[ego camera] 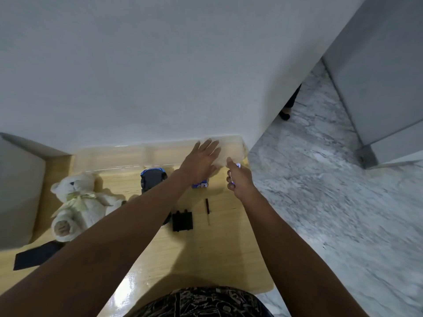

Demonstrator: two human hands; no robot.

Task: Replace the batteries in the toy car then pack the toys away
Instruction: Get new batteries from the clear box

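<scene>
Left hand (201, 163) flat on clear plastic box (160, 154); right hand (239, 180) gripping batteries (233, 177)

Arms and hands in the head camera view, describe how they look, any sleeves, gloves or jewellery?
Both forearms are bare to the frame edge, with no sleeves visible. The left hand and right hand wear no gloves; no rings, watch or bracelets show. A dark patterned garment covers the torso.

One teddy bear (75, 203), one toy car (153, 180), one battery cover (182, 220), one screwdriver (207, 210), one clear box (158, 155), two hands.
</scene>
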